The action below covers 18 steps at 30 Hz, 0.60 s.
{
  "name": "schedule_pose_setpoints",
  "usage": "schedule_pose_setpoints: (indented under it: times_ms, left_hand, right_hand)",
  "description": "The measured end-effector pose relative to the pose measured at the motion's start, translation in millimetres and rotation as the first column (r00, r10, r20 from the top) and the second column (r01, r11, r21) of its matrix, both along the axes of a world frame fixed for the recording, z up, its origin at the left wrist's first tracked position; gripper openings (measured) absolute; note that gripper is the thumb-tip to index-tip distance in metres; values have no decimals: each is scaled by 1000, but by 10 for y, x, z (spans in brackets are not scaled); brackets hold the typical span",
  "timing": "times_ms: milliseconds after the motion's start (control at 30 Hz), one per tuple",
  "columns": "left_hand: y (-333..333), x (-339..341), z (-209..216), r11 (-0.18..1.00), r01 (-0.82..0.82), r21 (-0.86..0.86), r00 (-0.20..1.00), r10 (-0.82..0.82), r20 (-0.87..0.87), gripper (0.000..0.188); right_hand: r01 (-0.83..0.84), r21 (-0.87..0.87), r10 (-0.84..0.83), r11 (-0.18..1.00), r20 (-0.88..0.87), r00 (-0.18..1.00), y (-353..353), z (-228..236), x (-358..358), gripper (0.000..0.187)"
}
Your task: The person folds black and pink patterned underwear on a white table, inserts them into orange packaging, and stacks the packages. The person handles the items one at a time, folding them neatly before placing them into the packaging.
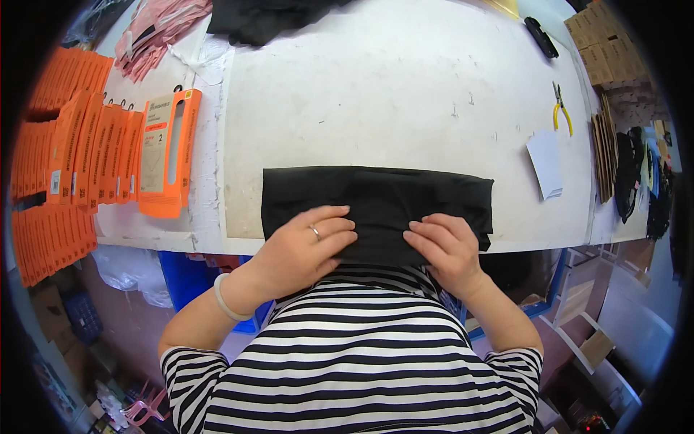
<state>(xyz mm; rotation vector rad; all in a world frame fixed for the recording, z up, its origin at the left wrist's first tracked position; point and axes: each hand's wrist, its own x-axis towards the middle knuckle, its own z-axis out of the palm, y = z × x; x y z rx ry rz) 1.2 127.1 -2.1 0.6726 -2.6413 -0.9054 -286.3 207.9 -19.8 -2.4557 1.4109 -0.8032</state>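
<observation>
A folded piece of black cloth point(376, 192) lies lengthwise along the near edge of the white table, in front of my body. My left hand point(311, 242), with a ring on one finger, rests on the cloth's left half. Its fingers are stretched out and point inward over the fabric, with the thumb by the near edge. On the right half lies my right hand point(447, 249), fingers extended and close together on the cloth, its thumb hidden. Both palms face down, and neither hand visibly grips the fabric.
Orange boxes point(72, 152) stand in rows at the left, with one windowed orange package point(170, 152) beside them. Pink garments point(155, 32) and black fabric point(271, 18) lie at the far left. Yellow-handled pliers point(561, 112), white cards point(545, 165) and brown cartons point(607, 47) are at the right.
</observation>
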Motion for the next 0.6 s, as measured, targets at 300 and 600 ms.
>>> schedule_pose_setpoints:
  times_ms: [300, 600]
  left_hand:
    - [-371, -202, 118, 730, -427, 533, 904, 361, 229, 16]
    - [-480, -404, 364, 979, 7, -205, 1000, -12, -19, 23]
  right_hand:
    - [332, 405, -420, 852, 150, 895, -391, 63, 52, 19]
    - [340, 685, -459, 644, -10, 888, -670, 234, 3, 31]
